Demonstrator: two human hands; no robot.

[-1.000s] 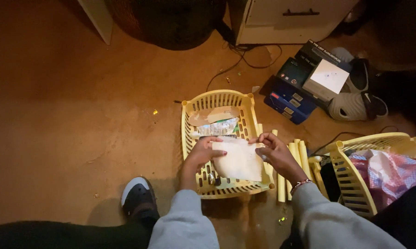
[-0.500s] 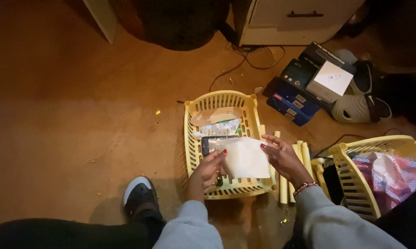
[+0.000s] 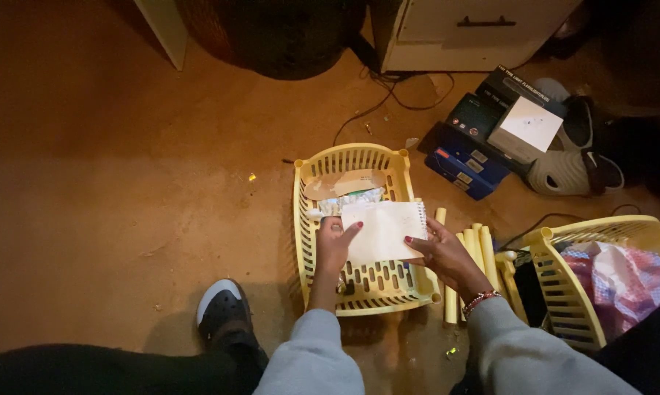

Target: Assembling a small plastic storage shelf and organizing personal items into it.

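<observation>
— How is the white paper point(image 3: 383, 231) gripped?
— It is pinched at both side edges, by the left hand point(image 3: 333, 249) and the right hand point(image 3: 442, 253), over the yellow basket point(image 3: 300, 219).
— What is changed?
— It is now turned flat and raised; the dark device beneath is covered again.

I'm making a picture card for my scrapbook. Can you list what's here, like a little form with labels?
place: brown floor
left hand: holds left edge of white paper
right hand: holds the paper's right lower edge
under the paper: yellow slotted basket with packets inside
beside it: yellow tubes
right: second yellow basket with pink checked cloth
far side: dark boxes, sandals, cables
</observation>
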